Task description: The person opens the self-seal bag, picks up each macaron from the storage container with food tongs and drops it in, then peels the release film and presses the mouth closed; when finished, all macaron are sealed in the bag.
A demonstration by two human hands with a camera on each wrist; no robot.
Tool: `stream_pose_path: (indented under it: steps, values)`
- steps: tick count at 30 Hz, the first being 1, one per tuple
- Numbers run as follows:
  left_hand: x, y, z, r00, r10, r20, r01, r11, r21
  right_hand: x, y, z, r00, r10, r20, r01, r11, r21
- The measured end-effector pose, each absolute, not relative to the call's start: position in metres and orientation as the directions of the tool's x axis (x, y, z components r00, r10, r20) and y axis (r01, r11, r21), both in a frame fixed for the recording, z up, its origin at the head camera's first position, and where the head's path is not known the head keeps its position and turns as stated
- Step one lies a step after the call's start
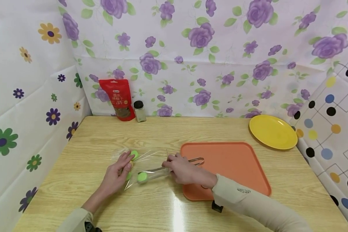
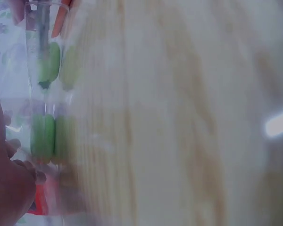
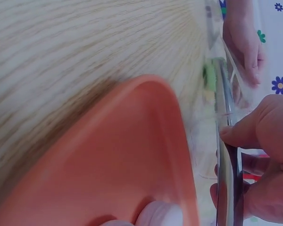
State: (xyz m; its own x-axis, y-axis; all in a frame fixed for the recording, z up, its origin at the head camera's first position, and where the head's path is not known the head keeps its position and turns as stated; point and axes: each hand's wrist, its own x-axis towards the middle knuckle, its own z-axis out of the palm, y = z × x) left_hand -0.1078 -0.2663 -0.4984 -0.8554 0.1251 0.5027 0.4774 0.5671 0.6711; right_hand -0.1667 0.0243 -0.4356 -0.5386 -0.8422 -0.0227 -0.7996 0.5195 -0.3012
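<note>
My right hand (image 1: 179, 167) grips metal tongs (image 3: 231, 183), whose far end reaches a green macaron (image 1: 142, 177) in a clear plastic package. In the left wrist view that macaron (image 2: 49, 63) stands on edge at the tong tips. My left hand (image 1: 117, 170) rests at the package's left part, fingers loosely extended beside another green macaron (image 1: 134, 155). A third green macaron (image 1: 129, 176) peeks out below the thumb, partly hidden by the hand. An orange tray (image 1: 226, 161) lies under and beyond the right forearm. Inside it sits a pale macaron (image 3: 160, 219), partly cut off.
A yellow plate (image 1: 274, 132) lies at the back right of the wooden table (image 1: 214, 130). Against the back wall stand a red snack pouch (image 1: 117, 98) and a small black-capped jar (image 1: 140, 111). Patterned cloths surround the table on three sides.
</note>
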Motion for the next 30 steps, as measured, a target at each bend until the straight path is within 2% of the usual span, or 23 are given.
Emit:
stream_pose_path:
  steps: [4,12,19,26,30]
  values:
    - [-0.108,-0.266,-0.498,-0.853,0.128,0.506,0.481,0.569,0.667,-0.166,0.026,-0.437,-0.537,-0.843,-0.031,-0.799,0.52,-0.302]
    - [-0.108,-0.267,-0.498,-0.86,0.123,0.496,0.47,0.568,0.675,-0.163,0.012,-0.44,-0.505,-0.862,0.046,-0.828,0.468,-0.307]
    - [-0.107,-0.266,-0.5,-0.859,0.118,0.498,0.47,0.568,0.675,-0.161,0.004,-0.444,-0.501,-0.865,0.029,-0.823,0.467,-0.323]
    - [-0.106,-0.267,-0.499,-0.861,0.121,0.493,0.466,0.572,0.674,-0.168,0.019,-0.44,-0.447,-0.89,0.091,-0.864,0.403,-0.304]
    - [-0.106,-0.267,-0.5,-0.861,0.122,0.495,0.468,0.574,0.672,-0.172,0.038,-0.432,-0.449,-0.889,0.092,-0.862,0.405,-0.304]
